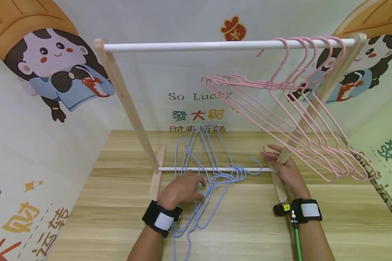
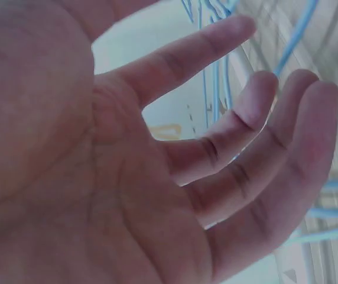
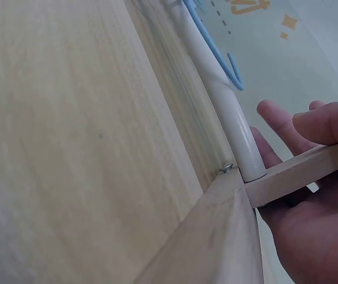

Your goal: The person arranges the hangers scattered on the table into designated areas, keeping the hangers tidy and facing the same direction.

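Observation:
A small clothes rack with a white top bar (image 1: 189, 46) and wooden posts stands on the table. Low on its right post (image 3: 305, 171), my right hand (image 1: 290, 175) grips the wood, thumb on one side and fingers on the other. My left hand (image 1: 183, 188) hovers at several blue hangers (image 1: 238, 174) lying tangled across the lower white rail (image 1: 168, 169). Its fingers are loosely bent, and the left wrist view shows nothing in the palm (image 2: 133, 195). Several pink hangers (image 1: 281, 86) hang bunched at the right end of the top bar.
The pink hangers jut out above and to the right of my right hand. A wooden foot (image 1: 156, 185) supports the rack's left side. A printed backdrop (image 1: 143, 90) encloses the wood-grain table (image 1: 248, 232) at the back and sides.

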A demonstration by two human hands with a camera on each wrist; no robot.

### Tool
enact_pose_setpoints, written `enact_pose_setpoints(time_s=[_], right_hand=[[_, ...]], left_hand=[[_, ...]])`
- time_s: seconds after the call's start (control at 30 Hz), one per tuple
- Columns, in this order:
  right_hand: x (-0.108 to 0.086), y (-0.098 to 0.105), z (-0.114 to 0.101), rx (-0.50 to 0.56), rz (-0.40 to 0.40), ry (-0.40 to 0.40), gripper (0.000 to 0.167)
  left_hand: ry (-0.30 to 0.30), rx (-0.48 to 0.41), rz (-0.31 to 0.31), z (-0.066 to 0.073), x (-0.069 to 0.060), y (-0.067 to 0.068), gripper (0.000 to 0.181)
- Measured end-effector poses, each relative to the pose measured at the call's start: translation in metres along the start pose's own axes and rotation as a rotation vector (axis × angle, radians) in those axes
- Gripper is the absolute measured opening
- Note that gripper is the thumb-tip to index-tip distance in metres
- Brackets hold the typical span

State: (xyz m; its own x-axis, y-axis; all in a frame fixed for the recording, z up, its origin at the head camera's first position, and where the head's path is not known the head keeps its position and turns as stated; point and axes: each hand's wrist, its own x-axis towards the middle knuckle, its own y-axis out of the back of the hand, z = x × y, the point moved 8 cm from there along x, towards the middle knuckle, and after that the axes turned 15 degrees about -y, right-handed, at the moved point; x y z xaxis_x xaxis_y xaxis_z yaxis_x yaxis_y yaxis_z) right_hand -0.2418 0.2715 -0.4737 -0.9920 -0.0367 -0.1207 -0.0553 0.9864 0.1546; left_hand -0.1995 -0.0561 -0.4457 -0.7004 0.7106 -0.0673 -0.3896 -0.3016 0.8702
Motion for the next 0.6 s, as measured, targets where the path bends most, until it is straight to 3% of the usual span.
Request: enact_pose_setpoints(time_s=[0.1,0.2,0.43,0.6], right_hand=[[-0.001,-0.001,-0.001,0.014,-0.001,0.005,0.050],[-0.001,-0.001,-0.002,0.010,0.000,0.011,0.050],[0.000,-0.002,-0.001,0.002,0.004,0.015,0.050],[0.000,-0.002,-0.002,0.001,0.011,0.012,0.051]], left_hand=[[0.002,0.012,-0.009,0.008,0.000,-0.003,0.029],[0.004,0.035,-0.026,0.007,0.005,-0.015,0.041],[-0.053,0.161,0.005,-0.042,0.031,-0.073,0.032],[-0.119,0.152,0.064,-0.049,0.039,-0.079,0.026]])
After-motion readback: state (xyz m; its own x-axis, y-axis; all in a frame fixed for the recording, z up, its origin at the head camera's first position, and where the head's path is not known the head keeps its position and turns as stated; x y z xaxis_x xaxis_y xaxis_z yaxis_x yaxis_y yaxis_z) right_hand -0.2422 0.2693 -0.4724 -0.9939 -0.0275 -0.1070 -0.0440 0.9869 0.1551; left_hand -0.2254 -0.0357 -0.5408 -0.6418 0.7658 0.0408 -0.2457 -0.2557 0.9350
